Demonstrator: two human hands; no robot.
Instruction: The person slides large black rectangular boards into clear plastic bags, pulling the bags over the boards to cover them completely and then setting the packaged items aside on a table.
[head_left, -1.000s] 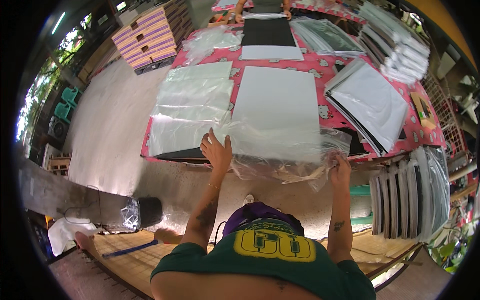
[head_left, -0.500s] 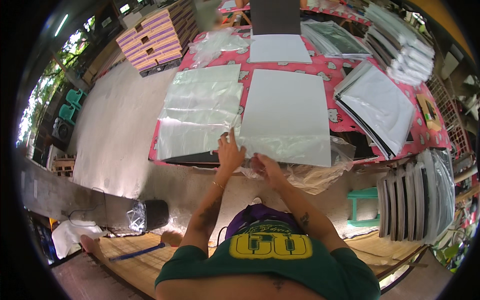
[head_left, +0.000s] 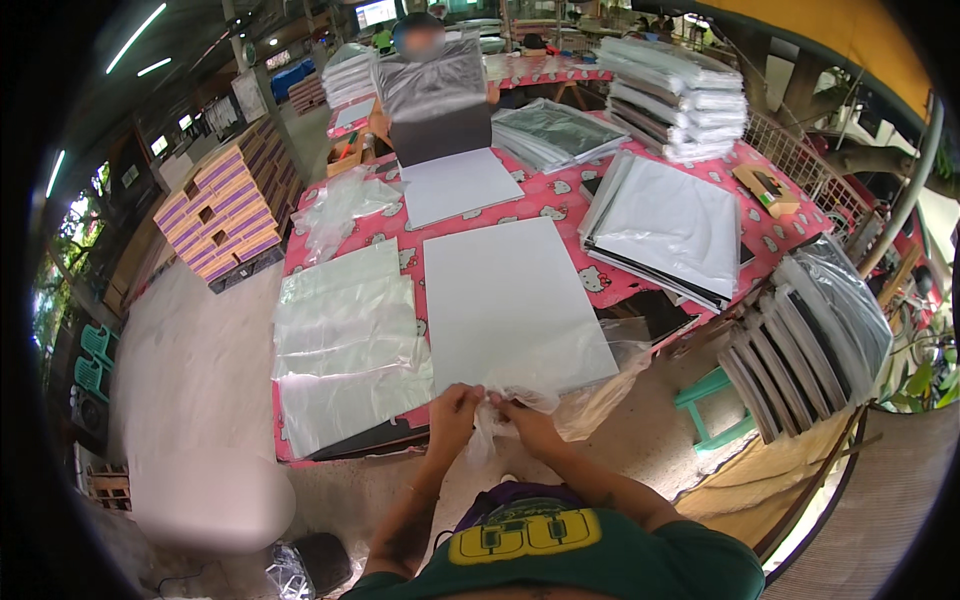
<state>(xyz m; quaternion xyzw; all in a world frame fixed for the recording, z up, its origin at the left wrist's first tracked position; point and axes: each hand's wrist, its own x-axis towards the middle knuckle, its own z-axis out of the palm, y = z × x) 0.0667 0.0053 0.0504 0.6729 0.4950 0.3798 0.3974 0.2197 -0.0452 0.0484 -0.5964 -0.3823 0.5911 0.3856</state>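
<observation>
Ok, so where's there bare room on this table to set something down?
On the pink tablecloth, a bare strip runs between the large white sheet and the bagged stack to its right; another patch lies between that stack and the small tan object. It's crowded at the near edge, where the left hand and right hand hold clear plastic.

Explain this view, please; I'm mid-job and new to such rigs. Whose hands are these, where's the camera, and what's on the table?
There is no machine: these are a person's bare hands. A wide fisheye camera on their head looks down, so straight edges bend. The left hand and right hand pinch bunched clear plastic at the near edge of a white sheet. On the pink-covered table, clear sleeves lie left and a wrapped stack right. Opposite, another person holds up a dark sheet.
</observation>
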